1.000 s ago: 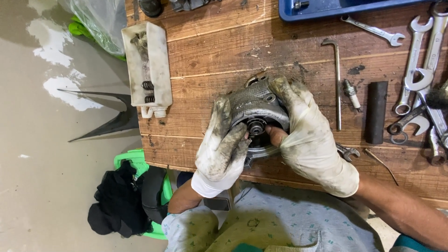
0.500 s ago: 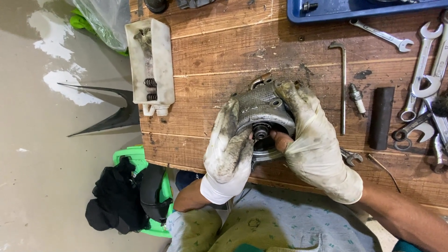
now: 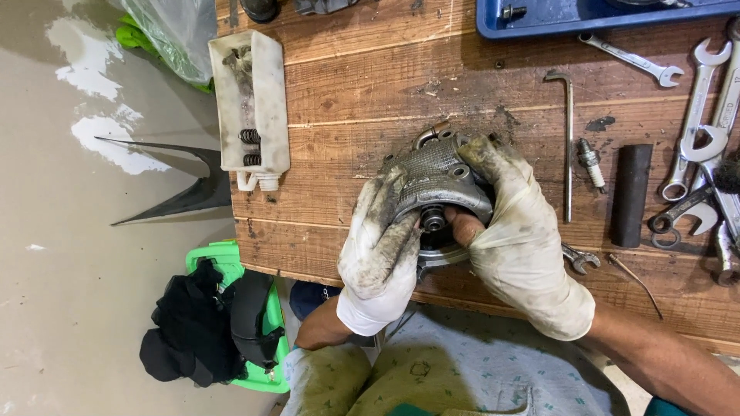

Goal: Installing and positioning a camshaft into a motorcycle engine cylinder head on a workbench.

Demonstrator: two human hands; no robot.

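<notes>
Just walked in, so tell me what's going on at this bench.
A person in dirty white gloves grips a grey metal engine part at the near edge of a wooden workbench. The left hand wraps its left side; the right hand holds the right side, a bare fingertip showing through the torn glove. Wrenches, a spark plug and a black tube lie to the right.

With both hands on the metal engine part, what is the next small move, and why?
Probably keep the left hand steadying the engine part while the right hand works the small round piece at its centre. The bare fingertip already presses beside that piece, and both hands grip the part.
</notes>
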